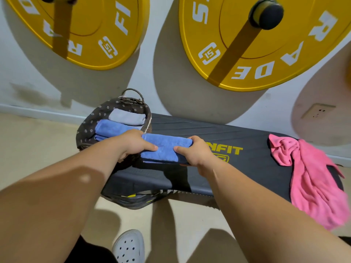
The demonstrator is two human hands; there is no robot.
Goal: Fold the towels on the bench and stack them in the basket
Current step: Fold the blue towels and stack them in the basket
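Step in hand: transfer of a folded towel to the basket. Folded blue towel [167, 148] sits on the black bench surface [237, 168], just right of the basket [89, 126]. Left hand [133, 145] grips its left end, right hand [193, 151] its right end. On both hands the fingers are closed on the towel, thumbs on top, the rest wrapped round the ends.

Judgement: folding of this piece looks finished. Next move calls for lifting it level with both hands, carrying it left over the basket rim and setting it square on the pile without letting the layers slip.

Counts:
- Towels in basket: one grey [127, 116], one blue [115, 128] below it. A further blue edge shows underneath; possibly a third towel, cannot tell.
- Towels in hand: one.
- Towels unfolded: one pink [311, 177], crumpled at the surface's right end, draping over the edge.
- Baskets: one.
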